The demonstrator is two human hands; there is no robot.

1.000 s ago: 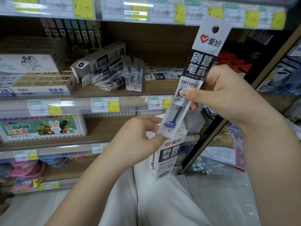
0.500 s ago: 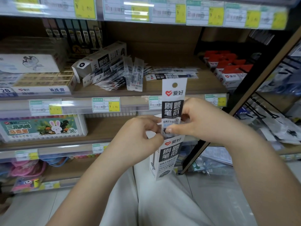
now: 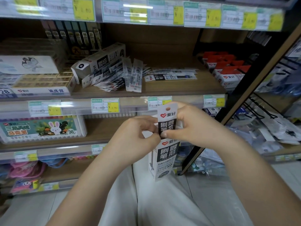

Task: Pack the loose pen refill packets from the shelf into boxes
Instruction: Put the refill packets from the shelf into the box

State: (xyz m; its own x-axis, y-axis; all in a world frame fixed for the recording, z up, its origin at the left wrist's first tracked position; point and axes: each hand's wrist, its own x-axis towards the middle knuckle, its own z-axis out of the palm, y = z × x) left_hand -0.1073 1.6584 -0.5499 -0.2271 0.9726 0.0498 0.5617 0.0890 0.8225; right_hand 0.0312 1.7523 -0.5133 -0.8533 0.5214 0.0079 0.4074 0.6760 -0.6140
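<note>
My left hand grips the top of an upright white and black refill box held over my lap. A refill packet stands in the box's open mouth, most of it inside, its white hang tab sticking up. My right hand pinches that packet, thumb on its front. On the shelf board above lie several loose refill packets in a heap, with two more packets flat to their right. Another refill box lies tilted on the heap.
Red and white boxes stand at the shelf's right end. Eraser boxes sit at the left. A marker set with a rabbit picture fills the lower shelf. A dark slanted rack post runs along the right.
My right hand has pushed the packet down into the box, from high above it to mostly inside. My left hand has kept hold of the box top.
</note>
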